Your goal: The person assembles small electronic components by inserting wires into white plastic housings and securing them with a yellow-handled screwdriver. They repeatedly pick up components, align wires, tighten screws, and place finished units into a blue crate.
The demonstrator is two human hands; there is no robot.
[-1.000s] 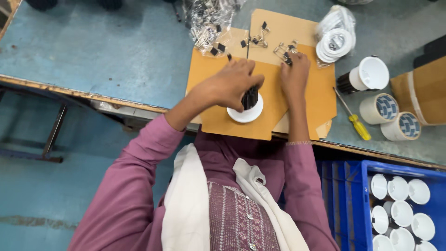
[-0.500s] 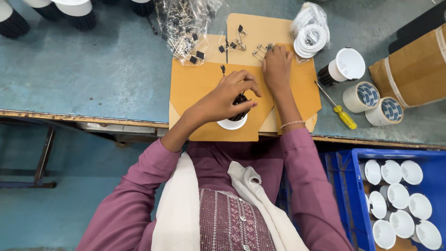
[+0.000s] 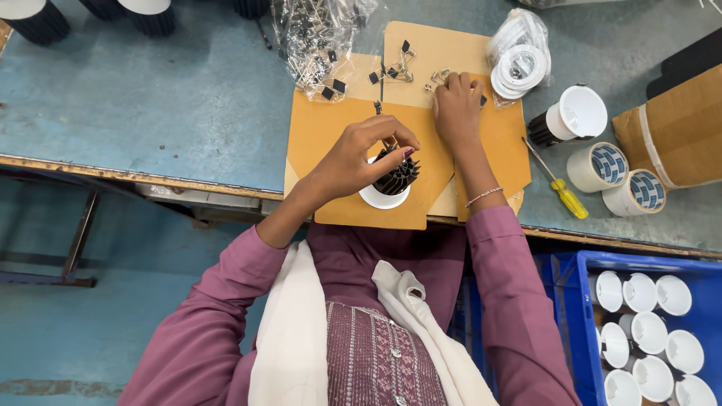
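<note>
A black finned lamp body with a white rim (image 3: 392, 184) stands on a tan cardboard sheet (image 3: 327, 131) at the table's near edge. My left hand (image 3: 359, 154) is curled over its top, fingertips pinching a small metal clip against the fins. My right hand (image 3: 456, 109) rests farther back on the cardboard, fingers down among loose spring clips (image 3: 398, 71); what it grips, if anything, is hidden.
A clear bag of clips (image 3: 316, 41) lies behind the cardboard. A bag of white rings (image 3: 519, 56), a finished lamp (image 3: 571, 116), two tape rolls (image 3: 617, 180), a yellow screwdriver (image 3: 560, 192) and a cardboard box (image 3: 677, 135) sit at right. A blue crate (image 3: 571, 308) of white lamp housings stands below.
The view has shifted slightly. My left hand has lifted from gripping the lamp body's side to pinching at its top. My right hand stays among the clips.
</note>
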